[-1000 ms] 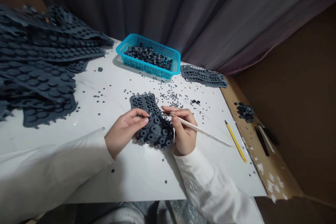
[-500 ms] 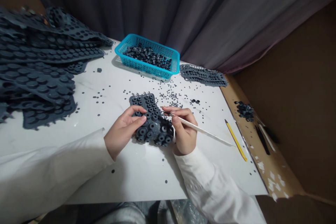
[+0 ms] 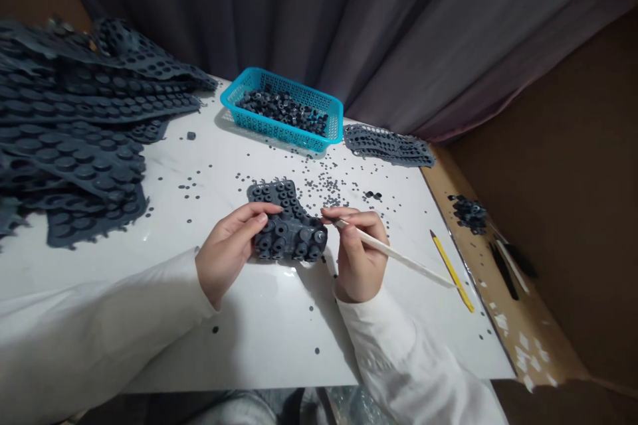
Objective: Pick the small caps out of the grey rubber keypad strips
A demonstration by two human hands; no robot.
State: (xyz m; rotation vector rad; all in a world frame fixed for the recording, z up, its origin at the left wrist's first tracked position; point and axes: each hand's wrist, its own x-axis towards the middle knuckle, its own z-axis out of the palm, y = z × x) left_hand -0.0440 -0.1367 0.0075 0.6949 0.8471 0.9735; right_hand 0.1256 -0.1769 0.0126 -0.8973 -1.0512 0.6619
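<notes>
Thumb and forefinger together, the left hand [image 3: 228, 249] pinches a dark-grey, rubbery studded sheet [image 3: 290, 237] curled over a white table [image 3: 274, 339]; the right hand [image 3: 363, 255] grips a slim white-handled tool [image 3: 401, 255] beside it, whose tip could slip leftward if the bent sheet springs

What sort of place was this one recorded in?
Probably a small handwork bench, perhaps a workshop corner: a blue basket of small dark pieces, studded dark sheets heaped at the left, and tiny dark discs scattered over the white tabletop.
</notes>
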